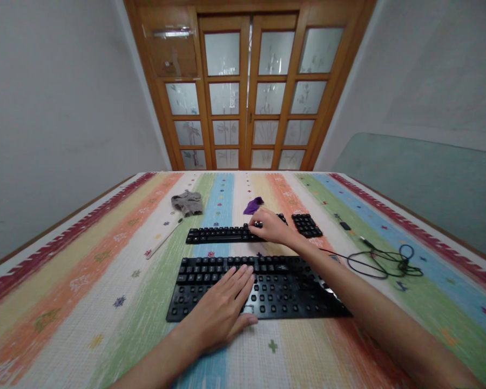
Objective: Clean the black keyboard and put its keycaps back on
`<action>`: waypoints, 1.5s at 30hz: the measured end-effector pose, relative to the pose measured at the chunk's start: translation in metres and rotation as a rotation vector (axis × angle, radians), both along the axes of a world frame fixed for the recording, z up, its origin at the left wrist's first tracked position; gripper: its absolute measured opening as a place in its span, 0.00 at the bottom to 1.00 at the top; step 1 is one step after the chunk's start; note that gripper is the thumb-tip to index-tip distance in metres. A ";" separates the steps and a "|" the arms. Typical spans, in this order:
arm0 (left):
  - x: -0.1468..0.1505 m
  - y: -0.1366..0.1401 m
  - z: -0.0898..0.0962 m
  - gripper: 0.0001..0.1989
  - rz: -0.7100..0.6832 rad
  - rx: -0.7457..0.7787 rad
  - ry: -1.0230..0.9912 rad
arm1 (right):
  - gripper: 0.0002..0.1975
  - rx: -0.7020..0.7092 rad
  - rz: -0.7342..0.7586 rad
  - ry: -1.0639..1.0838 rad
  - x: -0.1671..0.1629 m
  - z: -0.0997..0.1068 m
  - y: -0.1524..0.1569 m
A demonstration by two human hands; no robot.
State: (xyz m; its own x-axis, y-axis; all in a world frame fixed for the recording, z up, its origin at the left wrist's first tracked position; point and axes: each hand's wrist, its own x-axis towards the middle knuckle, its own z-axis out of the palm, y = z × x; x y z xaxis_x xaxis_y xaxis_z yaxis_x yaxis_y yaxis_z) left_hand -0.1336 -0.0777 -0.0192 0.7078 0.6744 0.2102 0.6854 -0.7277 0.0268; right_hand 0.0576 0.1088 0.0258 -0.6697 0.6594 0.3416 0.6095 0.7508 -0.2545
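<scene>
A black keyboard (287, 297) lies in front of me; its upper rows carry keycaps, while its lower rows show bare key stems. My left hand (227, 297) rests on it, fingers stretched out over the middle. Beyond the keyboard, loose black keycaps (218, 235) are laid out in rows on the cloth. My right hand (272, 227) reaches over the right part of the keyboard to these rows, thumb and forefinger pinched on a keycap there. A separate block of number-pad keycaps (306, 225) sits just right of that hand.
A grey cloth (187, 203) and a thin white stick-like brush (164, 239) lie at the left. Behind the right hand is a purple cloth (253, 206). The coiled black cable (383, 262) and a small black piece (345, 226) lie right, on the striped tablecloth (105, 281).
</scene>
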 end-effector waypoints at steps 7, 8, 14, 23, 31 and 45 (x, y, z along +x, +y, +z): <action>0.001 -0.001 0.003 0.32 0.012 -0.096 -0.028 | 0.07 -0.043 -0.039 -0.022 -0.012 -0.012 0.040; 0.001 -0.001 0.003 0.32 0.013 -0.104 -0.028 | 0.07 -0.049 -0.039 -0.025 -0.014 -0.014 0.042; 0.000 0.001 0.008 0.29 0.011 -0.140 -0.026 | 0.06 -0.102 -0.019 -0.040 -0.021 -0.022 0.048; 0.001 0.000 0.007 0.29 0.010 -0.116 -0.023 | 0.06 -0.070 -0.038 0.068 -0.020 -0.011 0.038; -0.002 0.001 0.000 0.30 -0.011 -0.029 -0.059 | 0.03 -0.156 0.098 0.275 0.024 0.007 -0.030; 0.005 0.004 0.008 0.19 -0.065 0.210 -0.108 | 0.06 -0.052 0.221 0.153 0.040 -0.027 -0.112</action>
